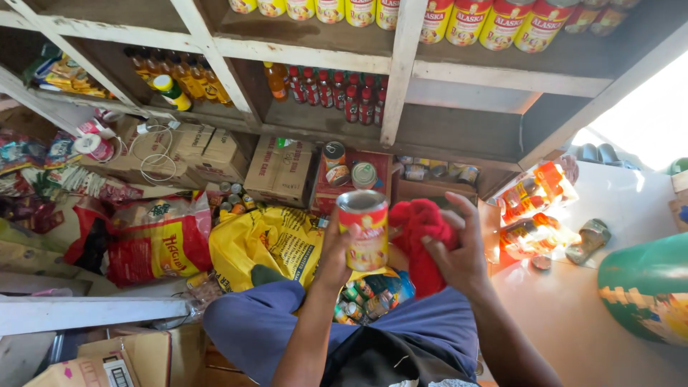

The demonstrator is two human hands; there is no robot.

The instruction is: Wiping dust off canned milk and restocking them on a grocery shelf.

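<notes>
The left hand (337,254) is gripping an upright can (363,231); the right hand (459,254) is clutching a red cloth (423,240) just beside it. Wiping looks underway, with more cans (362,301) waiting below the hands.

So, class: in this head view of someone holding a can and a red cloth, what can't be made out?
- Can: its far side, turned away; left hand covers its lower edge.
- Red cloth: its full shape, bunched in the right hand.
- Top-shelf cans: tops cut off by the frame's upper edge.
- Floor at right: washed out by glare.

Can (364,231) and red cloth (424,240) in hands
</notes>
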